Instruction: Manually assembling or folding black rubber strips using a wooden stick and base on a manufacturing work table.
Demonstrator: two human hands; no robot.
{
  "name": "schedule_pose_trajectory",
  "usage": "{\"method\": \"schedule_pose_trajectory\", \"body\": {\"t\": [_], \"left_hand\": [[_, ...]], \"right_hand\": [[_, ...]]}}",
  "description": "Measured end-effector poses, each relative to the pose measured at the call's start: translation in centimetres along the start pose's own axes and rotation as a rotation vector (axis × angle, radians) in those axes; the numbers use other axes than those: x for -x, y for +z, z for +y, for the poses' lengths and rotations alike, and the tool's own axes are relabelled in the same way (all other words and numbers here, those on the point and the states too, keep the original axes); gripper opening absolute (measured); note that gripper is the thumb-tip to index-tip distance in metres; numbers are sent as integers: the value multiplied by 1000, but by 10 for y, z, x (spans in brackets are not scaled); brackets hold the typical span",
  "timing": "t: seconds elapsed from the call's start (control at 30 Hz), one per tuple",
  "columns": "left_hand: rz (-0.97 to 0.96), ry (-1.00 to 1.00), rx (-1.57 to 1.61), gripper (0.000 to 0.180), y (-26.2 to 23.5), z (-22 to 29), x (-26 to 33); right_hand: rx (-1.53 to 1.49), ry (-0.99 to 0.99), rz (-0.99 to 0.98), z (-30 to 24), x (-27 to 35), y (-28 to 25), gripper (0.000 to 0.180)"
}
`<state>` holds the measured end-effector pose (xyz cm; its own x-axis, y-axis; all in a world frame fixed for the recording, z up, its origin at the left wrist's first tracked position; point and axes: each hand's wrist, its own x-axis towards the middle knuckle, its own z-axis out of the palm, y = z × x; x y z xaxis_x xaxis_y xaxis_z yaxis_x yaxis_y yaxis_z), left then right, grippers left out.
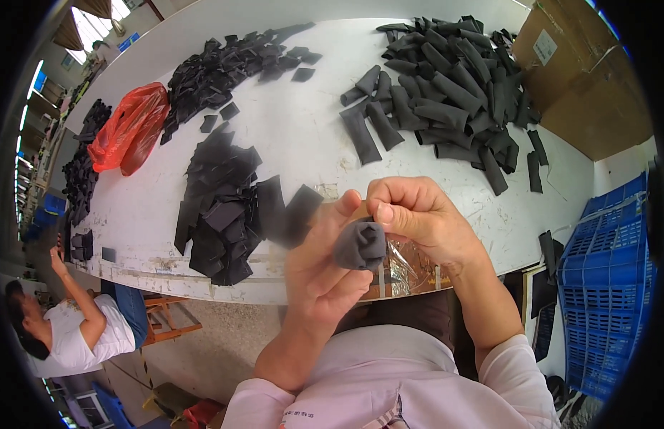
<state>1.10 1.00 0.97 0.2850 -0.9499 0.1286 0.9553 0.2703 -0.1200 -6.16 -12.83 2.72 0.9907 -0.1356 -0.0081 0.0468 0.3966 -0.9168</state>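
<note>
Above the table's near edge, my left hand (319, 268) is closed around a dark grey fabric tube (359, 247), its rounded, bunched end turned toward me. The thumb and fingers of my right hand (425, 220) pinch the top edge of the same tube. Just left of my hands lies a pile of flat black fabric pieces (221, 207); one loose piece (303, 207) sits right behind my left thumb. Farther off on the right is a heap of similar dark fabric tubes (446, 86).
More small black pieces (232, 64) spread across the far left, beside a red plastic bag (131, 129). A cardboard box (582, 79) stands at the far right, with blue plastic crates (605, 286) below it. A seated person (89, 322) works at left.
</note>
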Motion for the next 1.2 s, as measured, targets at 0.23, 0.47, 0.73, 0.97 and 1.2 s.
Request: {"method": "schedule_pose_trajectory", "body": {"t": [0.23,0.47,0.73,0.97,1.2], "left_hand": [[423,234,-949,29,-29,-5,6],[4,668,-1959,14,-12,2,-4],[208,771,-1498,9,-5,-11,4],[231,600,-1186,18,-16,-17,-8],[-106,435,-1549,19,-2,-2,-19]], "right_hand": [[-188,122,101,55,12,-27,20],[248,-115,308,28,22,-15,33],[1508,-442,53,-5,21,0,23],[1343,-379,134,36,26,-19,23],[1257,-416,190,9,27,-1,20]]}}
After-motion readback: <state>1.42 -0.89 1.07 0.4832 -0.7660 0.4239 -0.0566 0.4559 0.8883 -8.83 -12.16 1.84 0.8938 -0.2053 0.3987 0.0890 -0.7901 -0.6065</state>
